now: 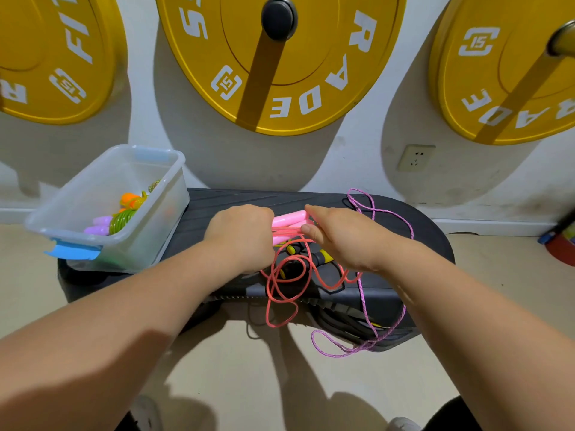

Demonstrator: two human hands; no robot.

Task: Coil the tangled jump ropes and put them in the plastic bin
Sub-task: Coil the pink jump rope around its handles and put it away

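On a black step platform [236, 197] my left hand [241, 234] grips the pink handles [289, 219] of a pink jump rope. Its pink cord [281, 293] loops loosely over the platform's front edge. My right hand [339, 234] holds the cord close to the handles, fingers curled at it. A purple braided rope [370, 213] lies tangled at the right and hangs off the front. A black rope with yellow-trimmed handles [323, 255] lies under the pink cord. The clear plastic bin [102, 244] stands at the left, holding a coiled green rope [123, 220] with purple and orange handles.
Yellow weight plates [280, 63] hang on the white wall behind. A wall socket [415, 157] sits at the right. A red object [560, 247] lies on the beige floor at the far right. My shoes show at the bottom edge.
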